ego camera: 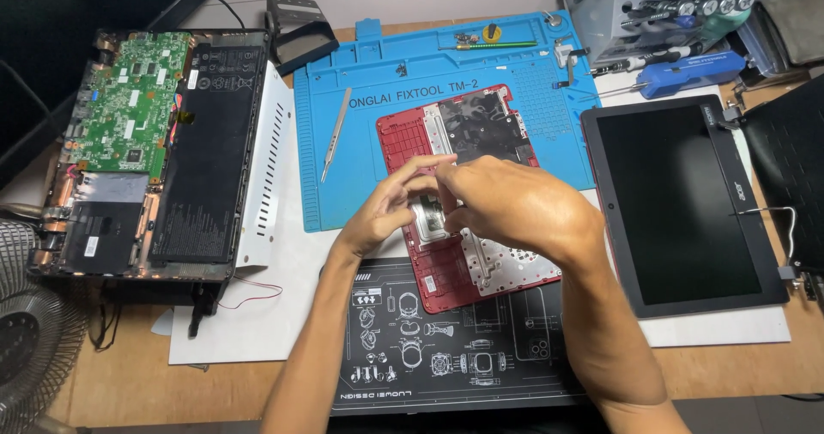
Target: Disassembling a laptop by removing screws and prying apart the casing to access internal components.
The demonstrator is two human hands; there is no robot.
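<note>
— What do the hands hold?
— Left hand (390, 206) and right hand (506, 204) meet over the red laptop shell (446, 267), fingers pinched; whatever they grip is hidden behind the right hand.
— And the shell?
— On the counter (730, 370); half on the blue mat (386, 82), between the opened laptop base (146, 151) and the screen panel (682, 202).

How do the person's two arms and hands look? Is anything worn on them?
Both are bare: the left hand and right hand have no gloves, rings or watch that I can see. The forearms show no sleeves, wrist straps or cables up to the picture's lower edge.

Bare blue mat (360, 202) leftward; screen panel (682, 202) close rightward.
</note>
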